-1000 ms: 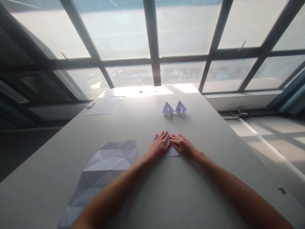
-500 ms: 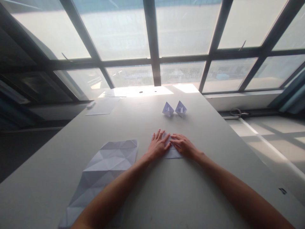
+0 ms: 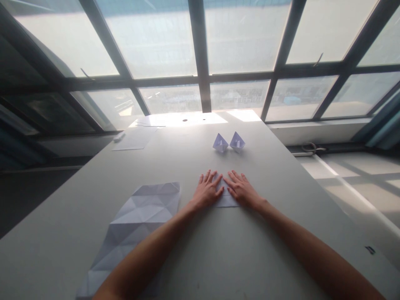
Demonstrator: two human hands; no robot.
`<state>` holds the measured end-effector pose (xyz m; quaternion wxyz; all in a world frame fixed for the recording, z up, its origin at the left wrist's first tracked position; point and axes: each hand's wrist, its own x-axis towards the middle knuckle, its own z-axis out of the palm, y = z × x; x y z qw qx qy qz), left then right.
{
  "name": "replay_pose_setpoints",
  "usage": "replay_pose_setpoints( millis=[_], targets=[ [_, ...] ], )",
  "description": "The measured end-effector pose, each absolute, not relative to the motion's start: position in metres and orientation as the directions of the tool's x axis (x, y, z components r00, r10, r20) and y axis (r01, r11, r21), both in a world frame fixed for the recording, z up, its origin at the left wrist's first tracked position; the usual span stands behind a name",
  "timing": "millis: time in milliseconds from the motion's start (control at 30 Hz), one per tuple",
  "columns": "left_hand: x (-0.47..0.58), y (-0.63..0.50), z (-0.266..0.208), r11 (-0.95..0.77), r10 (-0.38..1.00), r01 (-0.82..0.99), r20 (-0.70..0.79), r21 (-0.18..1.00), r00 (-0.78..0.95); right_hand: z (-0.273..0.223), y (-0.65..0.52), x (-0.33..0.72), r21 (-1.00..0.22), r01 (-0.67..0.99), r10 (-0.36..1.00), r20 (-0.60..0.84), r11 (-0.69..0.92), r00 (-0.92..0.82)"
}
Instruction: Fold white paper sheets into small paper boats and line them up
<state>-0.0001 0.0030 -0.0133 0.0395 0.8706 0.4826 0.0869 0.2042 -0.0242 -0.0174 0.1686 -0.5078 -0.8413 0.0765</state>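
A small folded white paper [image 3: 227, 201] lies flat on the table, largely covered by my hands. My left hand [image 3: 206, 190] presses on its left part with fingers spread. On the right part rests my right hand [image 3: 243, 189], its fingers also spread and stretched out. A strip of the paper's near edge shows between and below the two hands. Beyond them stand two folded paper boats, the left boat [image 3: 220, 143] close beside the right boat [image 3: 237, 142]. My left forearm passes over a large creased sheet of paper [image 3: 137, 212] and hides part of it.
Flat white sheets [image 3: 136, 139] lie at the far left of the white table [image 3: 250, 258], with a small white object [image 3: 119, 137] at their edge. Large windows rise behind the table. A coiled cable [image 3: 309, 147] sits beyond its right side.
My right hand's fingers have spread and stretched out over the paper; before, they were bunched closer together. My left hand stays nearly in place. The boats and the creased sheet have not moved.
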Motion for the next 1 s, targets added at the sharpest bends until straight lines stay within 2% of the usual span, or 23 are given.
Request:
replay_pose_setpoints(
  millis=[133, 267, 400, 533, 667, 833, 1000],
  targets=[
    [0.000, 0.003, -0.014, -0.521, 0.853, 0.840, 0.112, 0.149, 0.509, -0.021, -0.024, 0.205, -0.299, 0.855, 0.902, 0.223, 0.424, -0.370],
    [0.000, 0.004, -0.015, -0.514, 0.858, 0.844, 0.098, 0.154, 0.505, -0.030, -0.020, 0.209, -0.331, 0.889, 0.933, 0.279, 0.317, -0.229],
    [0.000, 0.005, -0.016, -0.508, 0.861, 0.846, 0.093, 0.160, 0.499, -0.036, -0.015, 0.216, -0.395, 0.892, 0.941, 0.326, 0.222, -0.089],
    [0.000, 0.004, -0.016, -0.502, 0.865, 0.850, 0.085, 0.162, 0.494, -0.038, -0.010, 0.222, -0.480, 0.845, 0.916, 0.401, 0.234, -0.026],
    [0.000, 0.003, -0.013, -0.508, 0.862, 0.846, 0.091, 0.165, 0.499, -0.036, -0.010, 0.222, -0.513, 0.802, 0.892, 0.450, 0.305, -0.052],
    [-0.001, 0.002, -0.011, -0.513, 0.859, 0.843, 0.094, 0.161, 0.504, -0.030, -0.016, 0.218, -0.390, 0.831, 0.894, 0.371, 0.397, -0.253],
    [0.000, 0.001, -0.010, -0.526, 0.851, 0.837, 0.095, 0.153, 0.517, -0.032, -0.016, 0.217, -0.363, 0.854, 0.911, 0.320, 0.371, -0.260]
  ],
)
